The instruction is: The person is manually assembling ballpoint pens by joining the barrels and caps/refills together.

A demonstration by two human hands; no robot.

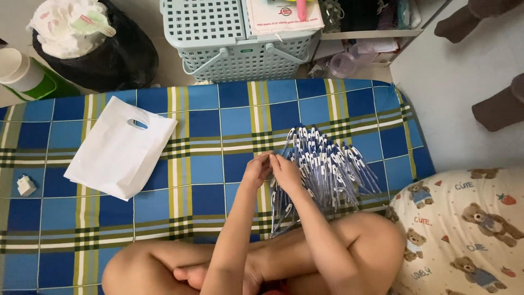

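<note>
Fingers point(264, 161) of the left hand point(256, 170) and right hand point(285, 170) meet, pinching one pen together at the pile of blue-and-white pens point(327, 166). Both hands hover over the plaid mat point(207, 136), with a white plastic bag point(117, 150) lying well apart.

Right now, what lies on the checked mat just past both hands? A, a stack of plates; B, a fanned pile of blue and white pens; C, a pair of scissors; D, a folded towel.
B: a fanned pile of blue and white pens lies on the checked mat, with the left hand and right hand meeting at its near edge.
</note>
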